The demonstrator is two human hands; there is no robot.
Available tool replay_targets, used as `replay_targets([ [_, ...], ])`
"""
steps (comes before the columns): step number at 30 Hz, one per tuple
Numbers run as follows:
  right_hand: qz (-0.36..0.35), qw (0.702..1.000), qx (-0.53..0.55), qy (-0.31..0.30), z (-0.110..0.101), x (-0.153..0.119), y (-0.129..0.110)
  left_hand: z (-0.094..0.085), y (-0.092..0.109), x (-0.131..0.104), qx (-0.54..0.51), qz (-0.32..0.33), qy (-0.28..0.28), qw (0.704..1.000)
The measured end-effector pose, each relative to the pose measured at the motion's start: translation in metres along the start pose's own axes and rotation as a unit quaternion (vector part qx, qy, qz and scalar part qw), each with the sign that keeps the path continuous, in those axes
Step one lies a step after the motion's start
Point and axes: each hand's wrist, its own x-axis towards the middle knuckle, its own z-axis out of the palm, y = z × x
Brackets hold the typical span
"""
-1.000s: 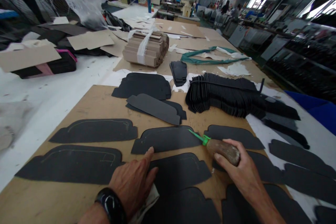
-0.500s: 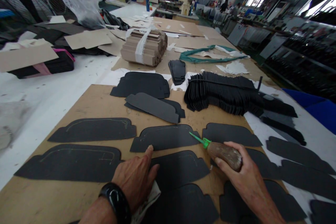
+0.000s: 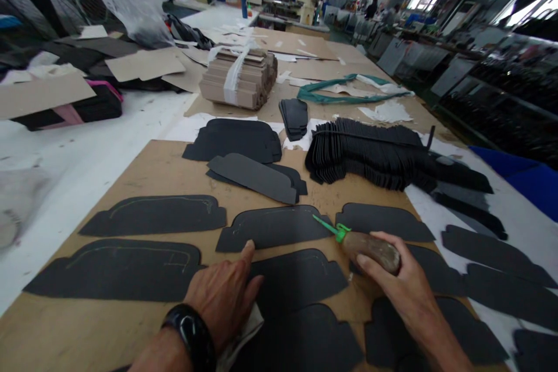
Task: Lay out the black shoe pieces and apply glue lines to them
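My right hand (image 3: 403, 279) is wrapped round a brown bottle (image 3: 370, 250) with a green nozzle. The nozzle tip lies over the right part of a black shaped piece (image 3: 274, 226), which bears a thin pale line near its upper edge. My left hand (image 3: 226, 290) rests its index fingertip on that piece's lower edge, the thumb spread apart; a white cloth (image 3: 246, 331) shows beneath the palm. To the left lie two more black pieces (image 3: 152, 215) with pale lines.
Behind are a row of stacked black pieces (image 3: 366, 154), a flat black stack (image 3: 235, 139) and a tied brown bundle (image 3: 238, 78). A green strap loop (image 3: 314, 93) lies farther back. More black pieces (image 3: 497, 256) spread to the right.
The bottle's nozzle tip has shifted very slightly left and up along the black piece. My left hand has hardly moved.
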Motion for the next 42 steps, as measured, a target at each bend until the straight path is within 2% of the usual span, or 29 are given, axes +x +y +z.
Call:
replay_targets([
  [3,0.053,0.986,0.154,-0.032,0.006,0.003,-0.002,-0.003,-0.003,0.001,-0.007,-0.005,-0.001,1.0],
  [6,0.101,0.935,0.335,-0.065,0.007,0.0,-0.005,-0.005,-0.004,0.0,-0.016,-0.005,0.005,1.0],
  [8,0.134,0.903,0.402,-0.073,0.006,-0.002,-0.007,-0.004,-0.004,0.0,-0.021,-0.002,0.015,1.0],
  [14,0.209,0.837,0.495,-0.101,0.0,-0.005,-0.002,-0.006,-0.001,0.001,-0.016,-0.006,0.017,1.0],
  [21,0.242,0.767,0.571,-0.163,-0.007,-0.026,0.0,-0.025,-0.001,0.0,-0.049,-0.007,0.026,0.998],
  [23,0.238,0.761,0.573,-0.191,-0.008,-0.037,0.0,-0.031,-0.002,-0.003,-0.067,-0.005,0.044,0.997],
  [26,0.219,0.767,0.556,-0.235,-0.006,-0.056,-0.001,-0.036,-0.004,-0.007,-0.084,-0.005,0.074,0.994],
  [30,0.21,0.778,0.534,-0.257,0.003,-0.077,-0.007,-0.038,-0.01,-0.008,-0.112,-0.003,0.097,0.989],
  [33,0.211,0.767,0.526,-0.299,0.012,-0.086,-0.012,-0.037,-0.013,-0.012,-0.168,0.011,0.131,0.977],
  [35,0.197,0.766,0.517,-0.328,0.016,-0.089,-0.014,-0.034,-0.014,-0.018,-0.259,0.029,0.135,0.956],
  [36,0.187,0.768,0.51,-0.338,0.017,-0.09,-0.014,-0.033,-0.014,-0.021,-0.327,0.037,0.119,0.937],
  [39,0.162,0.784,0.492,-0.342,0.015,-0.093,-0.016,-0.034,-0.015,-0.035,-0.509,0.035,0.043,0.859],
  [40,0.159,0.788,0.486,-0.344,0.012,-0.095,-0.017,-0.037,-0.016,-0.039,-0.514,0.022,0.042,0.857],
  [42,0.153,0.793,0.476,-0.349,0.007,-0.1,-0.016,-0.047,-0.022,-0.046,-0.424,-0.029,0.099,0.9],
])
